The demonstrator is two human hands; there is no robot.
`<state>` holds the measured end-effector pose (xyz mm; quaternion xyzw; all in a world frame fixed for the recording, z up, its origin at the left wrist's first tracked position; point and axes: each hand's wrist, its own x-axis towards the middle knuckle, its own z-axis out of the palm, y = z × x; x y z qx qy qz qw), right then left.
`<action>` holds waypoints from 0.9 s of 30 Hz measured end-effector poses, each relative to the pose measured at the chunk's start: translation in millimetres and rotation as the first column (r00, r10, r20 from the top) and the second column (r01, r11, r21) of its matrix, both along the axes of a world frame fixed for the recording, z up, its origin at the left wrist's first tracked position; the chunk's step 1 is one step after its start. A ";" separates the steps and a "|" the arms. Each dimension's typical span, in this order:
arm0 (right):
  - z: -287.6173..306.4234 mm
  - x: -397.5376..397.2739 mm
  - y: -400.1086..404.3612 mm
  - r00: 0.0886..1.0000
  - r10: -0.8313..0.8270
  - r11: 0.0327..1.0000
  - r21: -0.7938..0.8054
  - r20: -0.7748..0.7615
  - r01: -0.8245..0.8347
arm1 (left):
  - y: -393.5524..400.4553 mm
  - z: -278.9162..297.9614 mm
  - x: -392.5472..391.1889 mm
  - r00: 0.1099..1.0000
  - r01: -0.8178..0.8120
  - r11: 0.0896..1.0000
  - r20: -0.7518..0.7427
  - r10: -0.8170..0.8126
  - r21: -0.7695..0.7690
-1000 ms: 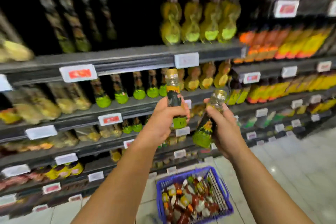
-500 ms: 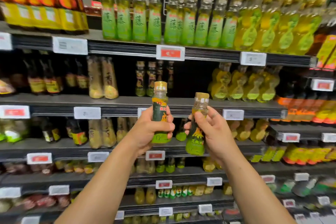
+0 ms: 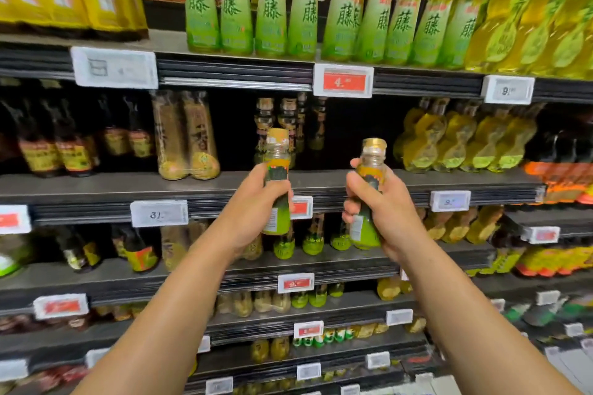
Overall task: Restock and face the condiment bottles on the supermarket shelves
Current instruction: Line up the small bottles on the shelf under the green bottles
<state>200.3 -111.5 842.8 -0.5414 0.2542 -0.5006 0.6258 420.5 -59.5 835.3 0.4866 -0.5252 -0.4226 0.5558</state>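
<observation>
Before me, dark shelves (image 3: 417, 181) with price tags; top-shelf green labels (image 3: 236, 14) read 藤. My left hand (image 3: 253, 212) and right hand (image 3: 382, 212) each grip a small green bottle: one (image 3: 276, 189) left, another (image 3: 369, 202) right.

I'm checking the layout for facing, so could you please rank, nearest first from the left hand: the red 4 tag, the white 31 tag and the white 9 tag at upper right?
From the left hand:
1. White 31 tag, lower left.
2. Red 4 tag, above right.
3. White 9 tag, far upper right.

Left hand (image 3: 253, 212) and right hand (image 3: 382, 212) each grip a small bottle upright, shelf (image 3: 128, 184) just beyond the fingers (image 3: 353, 184).
</observation>
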 end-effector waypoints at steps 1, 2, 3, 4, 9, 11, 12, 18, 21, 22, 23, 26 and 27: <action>2.7 -1.6 -12.1 0.999 -0.024 0.999 -0.035 -0.033 0.022 | -7.5 0.8 -3.5 1.000 0.002 1.000 0.029 -0.001 -0.002; 6.1 -4.4 -24.4 0.998 -0.032 0.998 -0.063 -0.052 0.029 | -15.6 1.8 -7.6 0.999 0.003 1.000 0.048 -0.003 -0.003; 9.6 -7.8 -37.8 0.997 -0.041 0.995 -0.093 -0.071 0.034 | -24.1 3.7 -12.1 0.999 0.004 1.000 0.050 -0.004 -0.001; 13.4 -11.9 -52.1 0.994 -0.060 0.991 -0.126 -0.097 0.047 | -32.7 6.3 -16.7 0.999 0.004 1.000 0.048 -0.004 -0.002; 25.0 -28.9 -120.1 0.931 -0.167 0.964 -0.250 -0.326 0.085 | -76.0 18.3 -42.7 0.993 -0.022 1.000 0.115 0.022 -0.006; 23.6 -30.5 -142.2 0.913 -0.194 0.957 -0.276 -0.360 0.094 | -93.9 19.4 -51.3 0.993 -0.039 0.999 0.111 0.037 0.009; 22.2 -30.7 -152.0 0.916 -0.204 0.954 -0.280 -0.345 0.107 | -102.7 18.9 -54.4 0.992 -0.048 0.999 0.119 0.047 0.012; 14.2 -22.8 -198.4 0.902 -0.188 0.948 -0.313 -0.389 0.062 | -137.1 12.9 -62.0 0.952 -0.150 0.988 0.266 0.150 -0.021; 13.2 -15.6 -205.0 0.892 -0.201 0.936 -0.349 -0.405 0.053 | -145.9 7.4 -61.6 0.912 -0.220 0.976 0.355 0.205 0.002; 13.4 -13.2 -206.8 0.894 -0.203 0.935 -0.350 -0.399 0.056 | -147.9 6.4 -60.9 0.906 -0.225 0.974 0.370 0.204 0.014; 14.4 -11.0 -207.2 0.893 -0.205 0.935 -0.351 -0.401 0.058 | -149.6 6.5 -60.1 0.902 -0.233 0.972 0.381 0.205 0.029; 14.5 -7.9 -208.1 0.880 -0.220 0.936 -0.345 -0.421 0.069 | -153.7 7.1 -55.9 0.903 -0.257 0.964 0.371 0.217 0.062; 14.7 -7.5 -206.9 0.868 -0.235 0.935 -0.345 -0.439 0.078 | -153.4 7.3 -54.5 0.906 -0.257 0.964 0.365 0.214 0.072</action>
